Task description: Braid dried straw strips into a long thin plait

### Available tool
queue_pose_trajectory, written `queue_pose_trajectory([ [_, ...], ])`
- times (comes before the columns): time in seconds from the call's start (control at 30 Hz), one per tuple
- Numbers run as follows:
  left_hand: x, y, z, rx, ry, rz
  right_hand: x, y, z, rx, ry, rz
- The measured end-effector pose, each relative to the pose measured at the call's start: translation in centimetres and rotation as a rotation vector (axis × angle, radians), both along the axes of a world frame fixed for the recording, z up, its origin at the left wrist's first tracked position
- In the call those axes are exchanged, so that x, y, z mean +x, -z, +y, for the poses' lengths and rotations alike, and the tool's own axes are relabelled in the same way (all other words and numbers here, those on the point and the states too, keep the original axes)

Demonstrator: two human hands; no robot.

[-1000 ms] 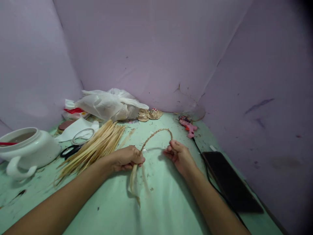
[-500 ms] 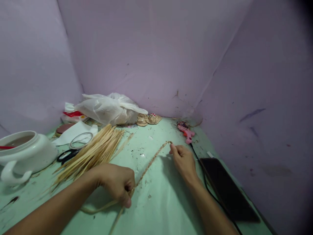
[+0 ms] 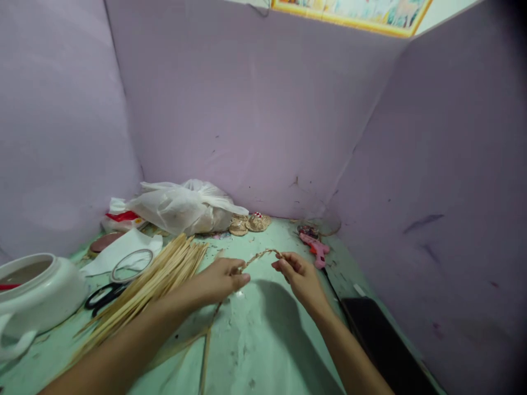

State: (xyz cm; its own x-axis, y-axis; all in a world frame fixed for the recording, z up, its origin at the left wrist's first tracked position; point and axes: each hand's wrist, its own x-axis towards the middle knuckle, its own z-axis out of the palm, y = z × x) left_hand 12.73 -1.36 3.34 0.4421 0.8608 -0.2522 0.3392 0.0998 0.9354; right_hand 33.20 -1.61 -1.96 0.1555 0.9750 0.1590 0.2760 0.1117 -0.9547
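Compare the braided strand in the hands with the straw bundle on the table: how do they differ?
The braided strand is plaited into one thin cord; the straw bundle is many loose, straight strips. The braided strand arcs above the surface, pinched between the left hand and the right hand; the straw bundle lies flat on the table, held by neither hand. Both look the same pale straw colour.

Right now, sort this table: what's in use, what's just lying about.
In use: straw braid, pinched between left hand and right hand; loose strands trailing from it.
Lying about: straw bundle, scissors, glue gun, plastic bag, white pot.
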Motion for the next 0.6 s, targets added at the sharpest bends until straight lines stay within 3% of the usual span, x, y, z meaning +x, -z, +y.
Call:
queue_pose_trajectory([
  [0.07,1.1,0.4,1.1,-0.222,-0.028,-0.178,0.1,0.0,0.6,0.041,-0.012,-0.019],
  [0.13,1.3,0.3,2.3,-0.390,-0.144,-0.412,0.3,-0.1,0.7,0.049,-0.043,-0.135],
  [0.2,0.6,-0.3,3.6,-0.500,-0.278,-0.630,0.4,-0.2,0.3,0.046,-0.113,-0.269],
  [0.3,-0.7,-1.1,5.1,-0.571,-0.339,-0.788,-0.1,-0.5,-0.6,0.126,-0.193,-0.312],
  [0.37,-1.2,-1.1,5.7,-0.578,-0.337,-0.823,-0.6,-0.6,-0.9,0.179,-0.137,-0.208],
  [0.5,-1.4,-0.2,5.8,-0.668,-0.328,-0.754,-0.8,-0.3,-0.4,0.167,0.119,0.161],
  [0.6,-1.4,0.6,5.8,-0.741,-0.349,-0.727,-0.3,0.0,-0.3,0.147,0.133,0.317],
])
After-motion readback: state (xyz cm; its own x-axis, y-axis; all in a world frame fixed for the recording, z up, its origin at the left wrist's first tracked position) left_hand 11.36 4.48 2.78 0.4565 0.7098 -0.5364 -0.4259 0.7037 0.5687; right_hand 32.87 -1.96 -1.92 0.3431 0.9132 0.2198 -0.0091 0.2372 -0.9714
